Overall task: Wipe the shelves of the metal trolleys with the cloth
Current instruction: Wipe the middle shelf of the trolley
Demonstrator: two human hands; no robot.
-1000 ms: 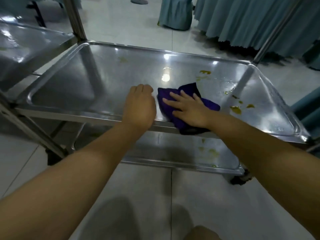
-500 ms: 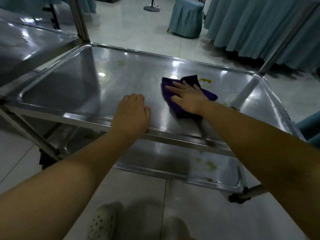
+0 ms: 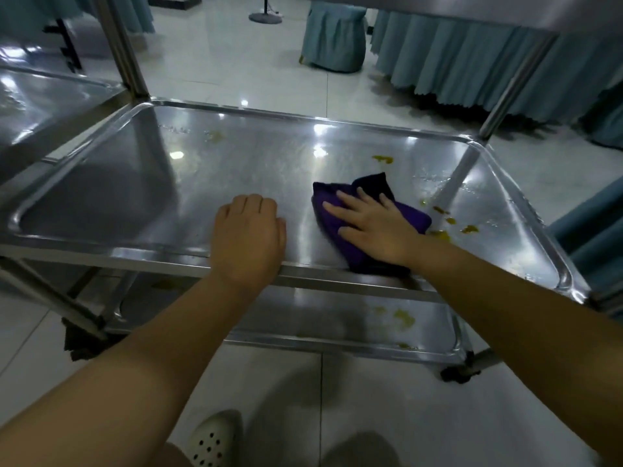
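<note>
A steel trolley stands in front of me, its middle shelf [image 3: 101,193] a shiny rimmed tray. My right hand [image 3: 374,227] presses flat, fingers spread, on a folded purple cloth [image 3: 372,187] at the shelf's front right, and the cloth reaches the front rim. Yellow stains [image 3: 468,228] lie just right of the cloth. One more yellow spot [image 3: 382,159] sits behind it, and a faint smear [image 3: 215,136] marks the far left. My left hand [image 3: 247,237] rests on the front rim, fingers bent down onto the shelf, holding nothing.
The lower shelf [image 3: 303,315] carries yellow stains [image 3: 403,316]. A second trolley [image 3: 50,106] abuts on the left. Upright posts [image 3: 124,45] rise at the far corners. Teal-draped chairs [image 3: 333,38] and tables stand beyond. My white shoe [image 3: 212,436] is on the tiled floor.
My right hand has drawn the cloth back from mid-shelf to the front rim. My left hand has stayed on the front rim.
</note>
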